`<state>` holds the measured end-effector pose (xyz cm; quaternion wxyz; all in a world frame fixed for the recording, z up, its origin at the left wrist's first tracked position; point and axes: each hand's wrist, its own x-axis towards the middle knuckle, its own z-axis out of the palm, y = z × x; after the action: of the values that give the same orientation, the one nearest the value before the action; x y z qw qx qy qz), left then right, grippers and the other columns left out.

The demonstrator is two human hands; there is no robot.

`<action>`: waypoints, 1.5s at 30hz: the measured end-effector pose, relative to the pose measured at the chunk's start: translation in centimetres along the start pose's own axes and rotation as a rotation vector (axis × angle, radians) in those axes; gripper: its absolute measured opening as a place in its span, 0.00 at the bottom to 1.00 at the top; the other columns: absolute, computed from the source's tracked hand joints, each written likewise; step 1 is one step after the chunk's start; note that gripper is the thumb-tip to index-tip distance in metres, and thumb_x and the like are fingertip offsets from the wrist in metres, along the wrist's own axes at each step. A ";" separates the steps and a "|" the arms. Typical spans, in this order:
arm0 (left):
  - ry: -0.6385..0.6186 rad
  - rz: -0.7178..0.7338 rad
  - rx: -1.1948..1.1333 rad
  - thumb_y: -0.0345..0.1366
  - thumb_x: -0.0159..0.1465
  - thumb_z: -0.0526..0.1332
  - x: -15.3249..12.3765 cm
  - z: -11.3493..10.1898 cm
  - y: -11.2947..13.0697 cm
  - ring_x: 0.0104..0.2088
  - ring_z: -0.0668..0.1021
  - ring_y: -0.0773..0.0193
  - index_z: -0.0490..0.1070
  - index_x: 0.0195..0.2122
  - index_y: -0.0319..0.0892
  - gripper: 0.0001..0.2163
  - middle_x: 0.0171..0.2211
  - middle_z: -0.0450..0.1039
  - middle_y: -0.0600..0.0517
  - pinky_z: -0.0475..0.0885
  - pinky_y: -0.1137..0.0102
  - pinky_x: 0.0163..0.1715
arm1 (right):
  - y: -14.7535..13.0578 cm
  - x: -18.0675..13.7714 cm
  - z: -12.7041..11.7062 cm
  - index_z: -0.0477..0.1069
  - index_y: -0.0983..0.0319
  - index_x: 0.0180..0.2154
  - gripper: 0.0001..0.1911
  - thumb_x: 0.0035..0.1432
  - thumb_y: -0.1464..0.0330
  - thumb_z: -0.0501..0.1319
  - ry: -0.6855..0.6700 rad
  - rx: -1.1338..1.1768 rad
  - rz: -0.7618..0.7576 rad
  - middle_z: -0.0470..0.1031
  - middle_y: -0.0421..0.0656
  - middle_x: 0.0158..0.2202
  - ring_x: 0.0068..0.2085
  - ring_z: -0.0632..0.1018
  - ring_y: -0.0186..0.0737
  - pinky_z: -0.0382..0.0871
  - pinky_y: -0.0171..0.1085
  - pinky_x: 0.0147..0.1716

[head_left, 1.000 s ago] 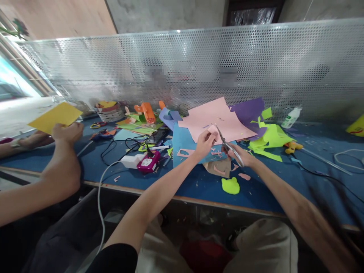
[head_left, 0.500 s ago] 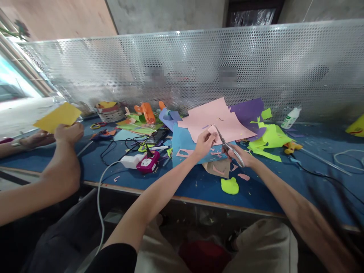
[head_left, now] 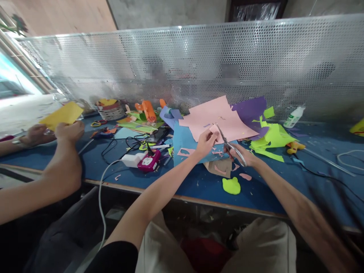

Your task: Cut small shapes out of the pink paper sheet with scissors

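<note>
Pinched in my left hand [head_left: 207, 143] is a small piece of pink paper [head_left: 215, 129]. My right hand [head_left: 241, 154] is closed round the handles of metal scissors [head_left: 227, 143], whose blades point up and away beside the pink piece. Whether the blades touch it I cannot tell. Beneath both hands lie a large pink sheet [head_left: 210, 113] and a blue sheet [head_left: 182, 138], strewn with pink offcuts. A lime-green cat-head-shaped cutout [head_left: 231, 185] rests nearer the table's front edge, with a brown scrap [head_left: 220, 167] just behind it.
On the left, a co-worker's hands [head_left: 68, 131] hold a yellow sheet [head_left: 64, 115]. A magenta power adapter [head_left: 149, 161] with cords lies left of my arm. Purple paper [head_left: 250, 108], lime scraps [head_left: 270, 136], a white bottle [head_left: 295, 115] and a yellow glue gun [head_left: 295, 147] are at right. A perforated metal panel [head_left: 199, 64] stands behind.
The view has shifted slightly. My hands keep nearly the same pose with the pink piece and scissors. The co-worker's yellow sheet has moved a little to the right.
</note>
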<state>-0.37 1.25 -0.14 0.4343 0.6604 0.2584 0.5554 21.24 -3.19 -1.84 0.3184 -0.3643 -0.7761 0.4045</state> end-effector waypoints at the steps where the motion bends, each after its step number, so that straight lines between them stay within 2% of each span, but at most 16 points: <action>1: -0.004 0.001 0.001 0.59 0.67 0.62 0.0 0.0 0.0 0.21 0.64 0.71 0.67 0.30 0.41 0.24 0.20 0.62 0.57 0.59 0.71 0.23 | 0.1 0.0 0.0 0.68 0.61 0.43 0.32 0.66 0.37 0.54 -0.001 -0.005 0.003 0.65 0.38 0.30 0.28 0.71 0.37 0.68 0.39 0.29; 8: 0.013 0.000 -0.019 0.58 0.67 0.63 0.0 0.1 0.4 0.21 0.63 0.72 0.67 0.30 0.41 0.23 0.21 0.62 0.57 0.58 0.71 0.23 | 0.0 0.0 0.0 0.69 0.61 0.45 0.33 0.65 0.37 0.54 0.010 -0.023 -0.015 0.65 0.39 0.31 0.30 0.70 0.37 0.69 0.40 0.31; 14: 0.002 -0.006 -0.060 0.58 0.66 0.64 0.0 0.3 0.6 0.21 0.64 0.72 0.67 0.29 0.41 0.24 0.22 0.62 0.57 0.59 0.71 0.23 | 0.9 0.1 -0.3 0.71 0.56 0.50 0.31 0.68 0.38 0.50 -0.006 -0.070 -0.032 0.67 0.39 0.31 0.32 0.71 0.39 0.70 0.41 0.34; 18: 0.001 0.004 -0.053 0.58 0.66 0.63 0.1 0.2 0.4 0.20 0.64 0.72 0.67 0.29 0.41 0.23 0.21 0.63 0.57 0.59 0.71 0.22 | 1.4 0.1 -0.4 0.72 0.57 0.51 0.30 0.67 0.39 0.54 -0.004 -0.042 -0.020 0.67 0.40 0.31 0.32 0.70 0.39 0.70 0.41 0.33; 26: -0.005 -0.013 -0.041 0.59 0.65 0.64 0.1 0.2 0.4 0.20 0.64 0.72 0.67 0.30 0.41 0.24 0.21 0.62 0.58 0.60 0.71 0.23 | 1.0 -0.1 -0.3 0.71 0.56 0.48 0.28 0.67 0.40 0.55 0.006 -0.031 -0.020 0.68 0.39 0.31 0.30 0.71 0.38 0.70 0.40 0.31; 32: -0.002 -0.034 -0.029 0.59 0.66 0.64 0.0 0.3 0.6 0.21 0.64 0.72 0.67 0.29 0.41 0.24 0.21 0.63 0.58 0.60 0.72 0.23 | 1.3 -0.2 -0.3 0.70 0.57 0.44 0.32 0.65 0.35 0.52 0.032 -0.041 0.010 0.67 0.38 0.28 0.27 0.72 0.36 0.70 0.38 0.29; 36: -0.003 -0.033 -0.030 0.59 0.65 0.64 -0.1 0.3 0.7 0.20 0.64 0.72 0.67 0.29 0.41 0.24 0.20 0.62 0.58 0.59 0.71 0.23 | 1.5 -0.2 -0.5 0.70 0.60 0.46 0.35 0.64 0.35 0.53 0.004 -0.043 0.018 0.68 0.38 0.28 0.27 0.73 0.37 0.70 0.38 0.29; 41: 0.003 -0.008 -0.040 0.59 0.65 0.64 0.0 0.3 0.8 0.21 0.64 0.72 0.67 0.29 0.41 0.24 0.21 0.63 0.58 0.60 0.72 0.23 | 0.3 -0.2 -0.1 0.69 0.62 0.47 0.37 0.64 0.34 0.52 0.018 -0.046 -0.023 0.69 0.40 0.30 0.29 0.73 0.37 0.69 0.39 0.31; 45: 0.007 -0.017 0.000 0.60 0.65 0.64 0.0 0.3 0.8 0.21 0.65 0.72 0.67 0.28 0.41 0.25 0.20 0.63 0.57 0.60 0.72 0.23 | -0.4 -0.4 0.3 0.68 0.60 0.42 0.36 0.64 0.34 0.51 0.043 -0.024 -0.013 0.67 0.39 0.28 0.26 0.71 0.36 0.68 0.39 0.27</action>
<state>-0.17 0.78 0.53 0.4383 0.6561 0.2654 0.5540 21.06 -3.77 -1.72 0.3333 -0.3719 -0.7761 0.3851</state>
